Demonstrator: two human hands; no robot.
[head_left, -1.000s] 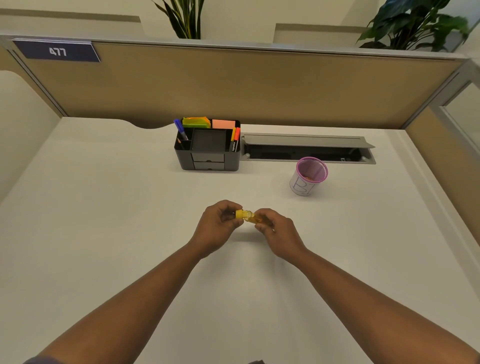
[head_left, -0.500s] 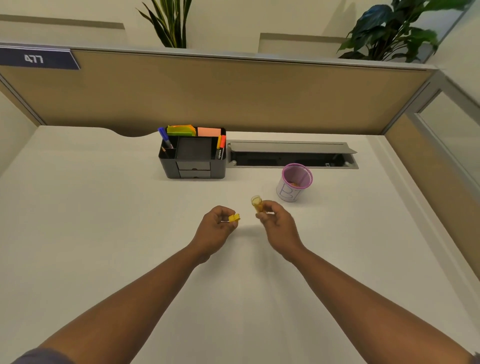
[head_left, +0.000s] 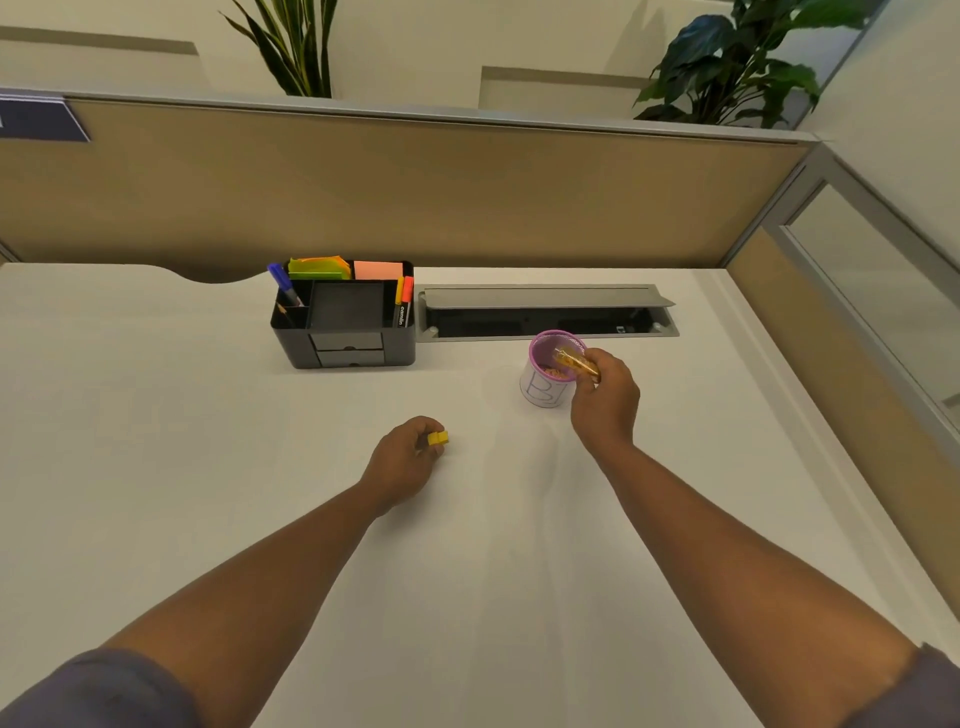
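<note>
1. Right hand (head_left: 605, 397) grasps a small amber tube (head_left: 575, 362) between thumb and fingers; tube tilted, its far end over the mouth of the pink-rimmed cup (head_left: 540, 392).
2. Left hand (head_left: 408, 457) curled, pinching a yellow cap (head_left: 438, 439) at the fingertips; low over the table (head_left: 156, 467), well apart from the tube.
3. Cup stands upright on the table; white wall carries a hand-drawn mark in blue-purple line, reads like a "B"; rim and upper wall pink mesh; small orange-pink bits lie in the bottom, too small to tell what.
4. Black organiser (head_left: 343, 356) to the left of the cup and a little further back; left slot holds a blue pen (head_left: 283, 285) and a pencil; back slots hold yellow-green sticky notes (head_left: 317, 267) and a salmon note pad (head_left: 378, 270); right slot holds markers, one black barrel (head_left: 401, 315) printed "camlin"; two small drawers in the front, both shut.
5. Cable tray (head_left: 545, 332) recessed in the table just behind the cup; lid propped open; contents dark, cannot tell.
6. Blue sign (head_left: 41, 122) on the partition, far left; its writing cut off by the frame edge, not readable.
</note>
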